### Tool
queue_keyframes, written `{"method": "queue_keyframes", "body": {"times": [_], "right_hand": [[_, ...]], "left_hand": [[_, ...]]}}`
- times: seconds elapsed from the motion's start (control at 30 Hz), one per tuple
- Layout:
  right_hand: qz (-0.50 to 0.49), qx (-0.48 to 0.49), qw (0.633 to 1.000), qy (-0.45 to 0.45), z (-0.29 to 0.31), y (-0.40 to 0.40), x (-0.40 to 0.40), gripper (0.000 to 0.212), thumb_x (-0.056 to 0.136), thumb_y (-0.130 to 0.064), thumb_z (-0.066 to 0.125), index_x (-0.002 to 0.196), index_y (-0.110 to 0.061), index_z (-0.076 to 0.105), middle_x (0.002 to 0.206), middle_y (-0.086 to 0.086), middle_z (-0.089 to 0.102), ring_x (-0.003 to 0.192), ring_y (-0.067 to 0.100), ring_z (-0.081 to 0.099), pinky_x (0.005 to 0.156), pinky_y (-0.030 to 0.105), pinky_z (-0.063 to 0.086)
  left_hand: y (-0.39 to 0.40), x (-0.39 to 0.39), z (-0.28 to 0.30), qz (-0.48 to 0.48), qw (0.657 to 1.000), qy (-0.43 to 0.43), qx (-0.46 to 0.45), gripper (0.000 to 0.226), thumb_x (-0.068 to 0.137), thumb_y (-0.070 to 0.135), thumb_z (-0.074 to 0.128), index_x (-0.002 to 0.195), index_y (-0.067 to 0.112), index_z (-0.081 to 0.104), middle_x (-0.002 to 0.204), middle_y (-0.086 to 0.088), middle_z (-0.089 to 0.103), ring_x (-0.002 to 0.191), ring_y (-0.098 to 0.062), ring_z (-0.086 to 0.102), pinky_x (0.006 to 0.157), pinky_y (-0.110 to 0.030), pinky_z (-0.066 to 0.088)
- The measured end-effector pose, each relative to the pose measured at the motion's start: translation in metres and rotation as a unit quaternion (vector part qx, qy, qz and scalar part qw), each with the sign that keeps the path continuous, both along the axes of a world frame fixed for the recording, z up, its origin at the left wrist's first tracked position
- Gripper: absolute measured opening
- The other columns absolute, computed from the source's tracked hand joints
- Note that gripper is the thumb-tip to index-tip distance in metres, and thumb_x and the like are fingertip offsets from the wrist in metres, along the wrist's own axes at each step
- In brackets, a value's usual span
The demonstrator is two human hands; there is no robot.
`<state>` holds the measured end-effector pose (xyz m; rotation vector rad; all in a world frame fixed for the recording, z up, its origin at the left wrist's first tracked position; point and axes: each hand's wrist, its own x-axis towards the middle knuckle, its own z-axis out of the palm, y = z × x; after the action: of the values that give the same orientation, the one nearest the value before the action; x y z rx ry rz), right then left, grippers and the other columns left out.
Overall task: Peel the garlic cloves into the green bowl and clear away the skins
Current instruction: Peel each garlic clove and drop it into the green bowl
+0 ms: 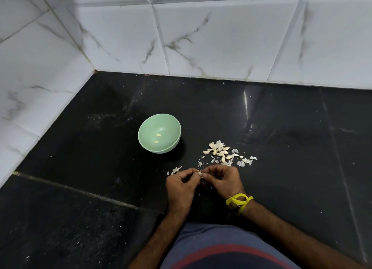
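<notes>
Where both hands pinch: garlic clove (200,174), near green bowl (150,146).

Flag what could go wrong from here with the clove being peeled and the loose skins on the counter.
1. Both hands, left hand and right hand, pinch one small garlic clove over the bare black counter; a slip would likely drop it there, not into the green bowl.
2. The pile mixes unpeeled cloves with skins, so a clearing sweep could carry cloves away.
3. Stray skins lie apart and may be missed.
</notes>
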<state>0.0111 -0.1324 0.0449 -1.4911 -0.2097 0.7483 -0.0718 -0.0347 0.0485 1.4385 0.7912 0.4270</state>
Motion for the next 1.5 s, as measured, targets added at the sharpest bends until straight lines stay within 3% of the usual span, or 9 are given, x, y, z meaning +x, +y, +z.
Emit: {"method": "queue_keyframes", "body": {"times": [0.17,0.4,0.53,0.67,0.83,0.97,1.07,1.23,1.5], "right_hand": [[-0.033,0.021,0.997,0.061,-0.005,0.002,0.001,0.022,0.083,0.013,0.064,0.074,-0.006,0.07,0.063,0.005,0.072,0.055,0.013,0.067,0.058,0.023,0.057],[-0.053,0.044,0.984,0.166,-0.013,-0.003,0.0,0.014,0.084,0.012,0.061,0.079,0.002,0.069,0.065,0.014,0.069,0.053,0.017,0.064,0.057,0.026,0.058],[-0.065,0.058,0.97,0.227,-0.015,-0.003,-0.002,0.01,0.084,0.013,0.059,0.083,0.006,0.067,0.063,0.016,0.068,0.05,0.017,0.064,0.054,0.026,0.057],[-0.057,0.03,0.985,0.162,-0.016,-0.003,-0.002,0.011,0.085,0.011,0.062,0.082,0.002,0.068,0.067,0.016,0.069,0.054,0.017,0.065,0.057,0.026,0.058],[-0.032,0.017,0.999,0.034,-0.014,0.001,0.002,0.015,0.084,0.01,0.065,0.08,-0.004,0.07,0.068,0.005,0.072,0.06,0.012,0.067,0.061,0.023,0.057],[-0.007,0.013,1.0,-0.018,-0.014,0.002,0.003,0.013,0.084,0.011,0.064,0.081,-0.001,0.07,0.067,0.003,0.071,0.06,0.009,0.065,0.06,0.019,0.054],[-0.015,0.043,0.997,0.065,-0.018,0.001,0.0,0.014,0.086,0.011,0.061,0.081,0.001,0.069,0.068,0.009,0.07,0.057,0.014,0.063,0.059,0.023,0.055],[-0.029,0.122,0.957,0.26,-0.022,-0.004,0.0,0.011,0.084,0.011,0.056,0.087,0.006,0.066,0.07,0.017,0.066,0.056,0.018,0.063,0.058,0.026,0.057],[-0.038,0.15,0.941,0.301,-0.024,0.0,0.003,0.021,0.078,-0.003,0.066,0.097,0.005,0.067,0.08,0.017,0.071,0.071,0.024,0.069,0.073,0.035,0.057]], "left_hand": [[-0.004,0.005,0.002,0.008,0.999,-0.01,-0.034,0.019,0.084,-0.013,0.063,0.076,-0.002,0.075,0.067,-0.01,0.071,0.06,-0.011,0.063,0.058,-0.021,0.054],[-0.001,0.007,-0.003,-0.017,0.998,0.017,-0.061,0.02,0.086,-0.013,0.058,0.073,-0.005,0.07,0.06,-0.006,0.063,0.053,-0.007,0.054,0.052,-0.017,0.047],[-0.002,0.008,-0.003,0.001,0.989,0.033,-0.142,0.026,0.087,-0.014,0.056,0.069,0.0,0.069,0.056,-0.005,0.06,0.047,-0.007,0.051,0.048,-0.017,0.047],[-0.004,0.005,-0.004,0.04,0.979,0.032,-0.197,0.025,0.088,-0.012,0.06,0.073,0.002,0.074,0.065,-0.01,0.069,0.052,-0.012,0.059,0.053,-0.018,0.052],[0.004,0.003,-0.005,0.01,0.997,0.065,0.033,0.013,0.086,-0.004,0.068,0.082,0.007,0.075,0.072,-0.004,0.075,0.063,-0.012,0.069,0.061,-0.023,0.056],[0.007,0.005,0.001,-0.006,0.997,0.073,0.033,0.008,0.083,0.003,0.068,0.079,0.006,0.074,0.067,-0.003,0.073,0.061,-0.013,0.068,0.06,-0.026,0.055],[0.002,0.005,0.009,-0.004,0.996,0.059,-0.073,0.02,0.088,-0.011,0.059,0.075,-0.002,0.071,0.055,-0.004,0.063,0.046,-0.006,0.056,0.048,-0.016,0.045],[0.002,0.009,0.004,-0.002,0.987,0.061,-0.149,0.033,0.09,-0.005,0.061,0.063,0.008,0.074,0.055,-0.009,0.062,0.048,-0.014,0.052,0.049,-0.02,0.042],[0.004,0.004,0.008,-0.03,0.995,0.019,-0.094,0.005,0.091,0.001,0.066,0.093,0.0,0.071,0.071,-0.005,0.071,0.059,-0.008,0.062,0.057,-0.018,0.051]]}}
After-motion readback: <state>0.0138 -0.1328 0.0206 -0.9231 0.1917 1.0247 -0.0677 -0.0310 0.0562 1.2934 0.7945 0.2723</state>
